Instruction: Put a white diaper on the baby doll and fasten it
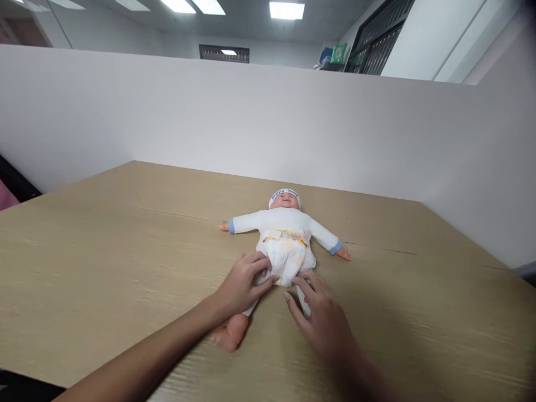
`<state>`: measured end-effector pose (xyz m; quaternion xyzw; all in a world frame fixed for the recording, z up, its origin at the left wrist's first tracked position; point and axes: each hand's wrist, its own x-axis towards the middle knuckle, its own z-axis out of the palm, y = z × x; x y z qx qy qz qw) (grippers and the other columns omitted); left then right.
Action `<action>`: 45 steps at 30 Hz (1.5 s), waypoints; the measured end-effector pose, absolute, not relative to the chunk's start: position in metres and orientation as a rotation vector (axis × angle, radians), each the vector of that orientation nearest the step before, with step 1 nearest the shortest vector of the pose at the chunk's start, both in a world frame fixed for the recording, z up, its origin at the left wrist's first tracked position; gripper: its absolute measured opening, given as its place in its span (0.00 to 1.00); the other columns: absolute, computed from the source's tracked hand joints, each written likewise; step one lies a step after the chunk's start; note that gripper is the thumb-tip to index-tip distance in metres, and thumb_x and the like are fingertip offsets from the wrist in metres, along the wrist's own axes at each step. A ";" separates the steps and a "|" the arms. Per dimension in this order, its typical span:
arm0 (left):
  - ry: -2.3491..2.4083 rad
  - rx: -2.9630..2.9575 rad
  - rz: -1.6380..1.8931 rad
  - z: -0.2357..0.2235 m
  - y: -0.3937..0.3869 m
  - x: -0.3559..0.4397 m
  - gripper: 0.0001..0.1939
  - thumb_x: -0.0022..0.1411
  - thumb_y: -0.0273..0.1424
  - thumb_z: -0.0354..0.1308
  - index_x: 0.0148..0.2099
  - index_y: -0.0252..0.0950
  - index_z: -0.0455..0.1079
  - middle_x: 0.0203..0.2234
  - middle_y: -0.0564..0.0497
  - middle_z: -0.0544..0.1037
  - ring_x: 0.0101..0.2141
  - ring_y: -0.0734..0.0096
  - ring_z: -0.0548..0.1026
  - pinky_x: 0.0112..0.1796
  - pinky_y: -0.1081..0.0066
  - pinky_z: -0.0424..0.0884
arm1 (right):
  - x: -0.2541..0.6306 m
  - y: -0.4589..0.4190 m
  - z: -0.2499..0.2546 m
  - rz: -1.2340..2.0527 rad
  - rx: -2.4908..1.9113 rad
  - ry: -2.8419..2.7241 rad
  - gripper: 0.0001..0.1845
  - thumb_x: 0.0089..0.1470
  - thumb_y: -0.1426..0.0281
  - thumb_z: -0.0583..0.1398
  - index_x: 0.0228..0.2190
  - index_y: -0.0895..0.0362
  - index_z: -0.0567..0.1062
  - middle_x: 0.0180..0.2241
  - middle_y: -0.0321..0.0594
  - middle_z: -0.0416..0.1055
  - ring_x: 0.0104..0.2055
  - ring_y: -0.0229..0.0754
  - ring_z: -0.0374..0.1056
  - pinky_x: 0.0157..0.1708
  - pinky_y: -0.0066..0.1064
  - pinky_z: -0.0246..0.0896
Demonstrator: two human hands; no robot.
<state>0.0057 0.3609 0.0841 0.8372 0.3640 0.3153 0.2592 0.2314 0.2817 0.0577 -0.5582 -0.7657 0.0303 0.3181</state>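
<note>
White partition wall point(230, 111), smooth and plain, stands across the far side of a broad light-brown wood-grain table point(125, 223). Over its top edge show bright rectangular ceiling lights point(287, 10), a dark barred window point(377, 42) on the right and, near that window, a green plastic packet point(338, 53).

On the middle of the table a baby doll in a white long-sleeved top with blue cuffs point(286, 219) lies on its back, head toward the wall and arms stretched out left and right. Its white cap point(285, 194) bears blue lettering. Around the doll's hips sits a white disposable diaper with a yellow-and-orange printed waistband point(287, 258).

At the diaper's near left edge is the left hand point(247, 283), its fingers curled against the leg opening and its thumb reaching toward the middle; whether they pinch the material I cannot tell. The right hand point(324, 312) is at the near right edge, fingers bent, fingertips touching the diaper by the right leg, thumb held apart from them. Below the left wrist shows one bare pinkish doll foot point(229, 334), turned left; the other is hidden by the right hand.
</note>
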 end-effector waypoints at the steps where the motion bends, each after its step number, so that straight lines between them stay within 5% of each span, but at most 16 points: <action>1: 0.967 2.264 0.882 0.084 0.360 0.005 0.12 0.75 0.40 0.61 0.40 0.39 0.70 0.43 0.50 0.78 0.45 0.59 0.74 0.49 0.60 0.64 | 0.231 0.281 0.057 0.088 -1.463 -2.003 0.10 0.72 0.62 0.56 0.50 0.49 0.73 0.50 0.46 0.74 0.47 0.54 0.73 0.42 0.44 0.71; 5: 0.931 2.263 0.934 0.082 0.359 0.005 0.08 0.75 0.38 0.61 0.42 0.40 0.71 0.52 0.48 0.78 0.52 0.57 0.74 0.52 0.59 0.65 | 0.229 0.279 0.053 0.078 -1.471 -1.977 0.13 0.72 0.61 0.57 0.54 0.49 0.73 0.60 0.47 0.71 0.58 0.60 0.69 0.51 0.51 0.71; 11: 0.977 2.293 0.856 0.085 0.360 0.009 0.12 0.74 0.38 0.59 0.37 0.39 0.66 0.35 0.51 0.76 0.41 0.59 0.71 0.44 0.61 0.63 | 0.226 0.284 0.055 0.173 -1.480 -1.973 0.14 0.71 0.62 0.59 0.53 0.53 0.72 0.56 0.46 0.75 0.56 0.57 0.68 0.55 0.51 0.68; 21: 0.894 1.913 1.065 0.069 0.369 0.012 0.17 0.66 0.39 0.68 0.48 0.39 0.65 0.41 0.53 0.75 0.39 0.66 0.73 0.42 0.67 0.67 | 0.234 0.293 0.066 0.417 -1.608 -1.810 0.17 0.65 0.53 0.60 0.44 0.53 0.74 0.33 0.40 0.68 0.37 0.49 0.67 0.39 0.37 0.60; 28: 0.921 1.706 1.145 0.057 0.372 0.018 0.29 0.60 0.42 0.75 0.52 0.40 0.62 0.46 0.50 0.75 0.46 0.63 0.77 0.48 0.64 0.72 | 0.240 0.304 0.064 0.590 -1.509 -1.557 0.23 0.58 0.51 0.63 0.45 0.52 0.66 0.38 0.37 0.76 0.30 0.41 0.64 0.33 0.33 0.57; 35: 1.123 1.710 1.056 0.069 0.362 0.015 0.27 0.58 0.46 0.76 0.50 0.38 0.70 0.42 0.50 0.78 0.44 0.60 0.78 0.46 0.64 0.71 | 0.251 0.304 0.072 0.562 -1.578 -1.512 0.21 0.55 0.49 0.66 0.39 0.53 0.75 0.40 0.39 0.82 0.40 0.48 0.76 0.43 0.38 0.62; 41: 1.021 1.775 0.843 0.079 0.365 0.008 0.24 0.65 0.54 0.67 0.40 0.37 0.76 0.33 0.52 0.77 0.35 0.64 0.72 0.36 0.67 0.65 | 0.247 0.304 0.068 0.454 -1.586 -1.672 0.20 0.59 0.49 0.62 0.37 0.52 0.82 0.43 0.41 0.82 0.50 0.56 0.72 0.52 0.44 0.59; 45: 0.883 1.494 0.838 0.079 0.370 0.007 0.25 0.63 0.54 0.69 0.40 0.35 0.76 0.34 0.50 0.77 0.35 0.64 0.72 0.34 0.68 0.64 | 0.247 0.307 0.069 0.610 -1.619 -1.513 0.26 0.57 0.44 0.62 0.37 0.53 0.83 0.41 0.42 0.82 0.44 0.53 0.73 0.47 0.41 0.61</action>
